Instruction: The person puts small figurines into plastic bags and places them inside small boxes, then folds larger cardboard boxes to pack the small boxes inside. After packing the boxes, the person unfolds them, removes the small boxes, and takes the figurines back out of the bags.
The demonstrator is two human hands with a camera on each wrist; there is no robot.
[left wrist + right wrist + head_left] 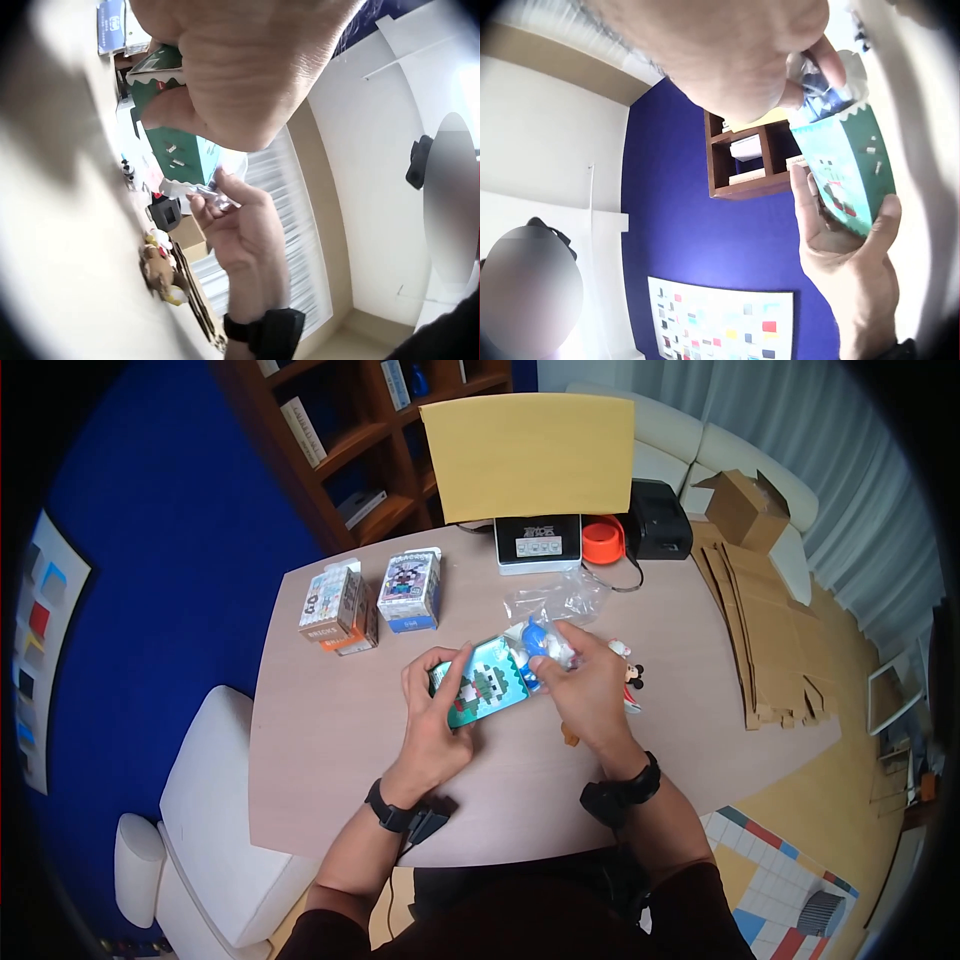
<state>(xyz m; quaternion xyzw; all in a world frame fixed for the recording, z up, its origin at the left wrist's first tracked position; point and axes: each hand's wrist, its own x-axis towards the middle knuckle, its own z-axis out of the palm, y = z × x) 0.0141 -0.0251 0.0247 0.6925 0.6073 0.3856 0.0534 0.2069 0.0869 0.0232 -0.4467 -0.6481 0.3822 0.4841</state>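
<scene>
A teal box with a pixel-style picture and scalloped rim is gripped by my left hand, thumb on one side and fingers on the other. At the box's open end my right hand pinches a clear plastic bag with blue and white pieces inside. In the right wrist view the bag sits at the scalloped rim, partly covered by my right fingers. Just beyond my right hand stand small toy figures, partly hidden by it; a brown figure shows in the left wrist view.
Two small printed boxes, one brown and white and one blue and white, stand at the back left. Crumpled clear plastic lies behind the bag. Farther back are a black-and-white box, an orange round object and flattened cardboard.
</scene>
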